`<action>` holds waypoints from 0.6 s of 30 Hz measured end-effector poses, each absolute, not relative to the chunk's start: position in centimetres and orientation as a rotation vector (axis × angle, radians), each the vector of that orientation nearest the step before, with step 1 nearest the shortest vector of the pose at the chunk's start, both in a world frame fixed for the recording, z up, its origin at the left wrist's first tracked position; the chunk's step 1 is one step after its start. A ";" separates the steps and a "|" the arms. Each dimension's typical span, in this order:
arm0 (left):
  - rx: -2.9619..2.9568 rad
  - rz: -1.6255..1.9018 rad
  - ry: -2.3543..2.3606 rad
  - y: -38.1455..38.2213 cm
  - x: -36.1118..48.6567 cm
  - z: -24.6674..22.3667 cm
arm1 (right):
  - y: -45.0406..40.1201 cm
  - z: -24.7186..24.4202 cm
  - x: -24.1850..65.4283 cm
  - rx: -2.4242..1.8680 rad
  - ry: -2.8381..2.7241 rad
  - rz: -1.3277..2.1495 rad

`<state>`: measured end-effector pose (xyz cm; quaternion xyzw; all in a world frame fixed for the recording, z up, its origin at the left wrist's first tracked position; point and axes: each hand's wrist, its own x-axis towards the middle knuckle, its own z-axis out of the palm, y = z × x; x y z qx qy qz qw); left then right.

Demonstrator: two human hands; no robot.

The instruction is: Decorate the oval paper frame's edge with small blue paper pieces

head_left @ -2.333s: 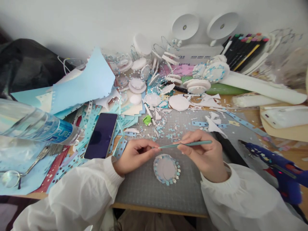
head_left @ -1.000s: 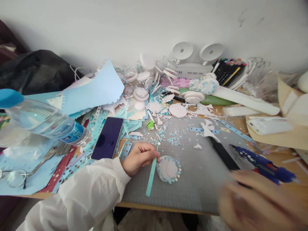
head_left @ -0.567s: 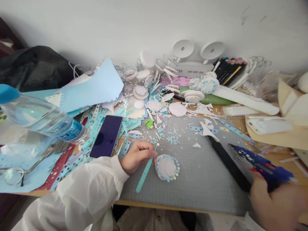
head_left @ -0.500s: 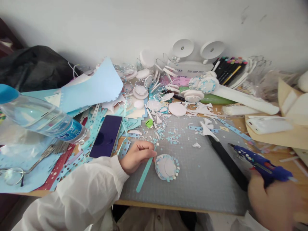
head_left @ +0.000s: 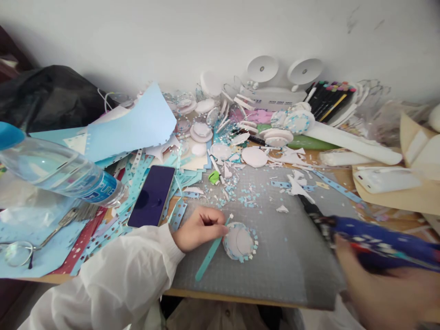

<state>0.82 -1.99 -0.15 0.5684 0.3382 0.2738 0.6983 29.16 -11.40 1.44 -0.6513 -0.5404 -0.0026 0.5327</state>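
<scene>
My left hand (head_left: 201, 229) is closed in a pinch on a flat turquoise craft stick (head_left: 209, 260), which slants down across the grey cutting mat (head_left: 271, 275). A tiny pale star (head_left: 231, 216) shows at the stick's upper end. Just right of these fingers lies a white disc (head_left: 239, 242) edged with small blue and white stars. At the right, my right hand (head_left: 381, 284) is wrapped round a dark blue glue gun (head_left: 385, 236), both smeared by motion. The gun's nozzle passes over a black-handled tool (head_left: 311, 208), whose lower part is hidden.
A phone (head_left: 151, 196) and a water bottle (head_left: 68, 172) lie at the left over patterned paper strips. Loose stars (head_left: 247, 197) and paper scraps litter the mat's back. Behind are stacked white discs (head_left: 254, 156), marker pens (head_left: 330, 101) and a white roll (head_left: 357, 143).
My right hand has raised the glue gun and brought it left, over the black-handled tool. My left hand has barely shifted with the stick; a pale star now shows at its tip.
</scene>
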 end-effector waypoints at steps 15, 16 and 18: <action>1.378 0.488 0.717 -1.9 0.7 0.1 | -9.8 -2.1 22.6 -1.944 -1.288 0.198; 1.376 0.482 0.716 -1.9 0.7 0.0 | -9.8 -2.0 22.6 -1.941 -1.285 0.202; 1.372 0.469 0.715 -1.9 0.7 -0.1 | -9.7 -1.9 22.6 -1.930 -1.295 0.216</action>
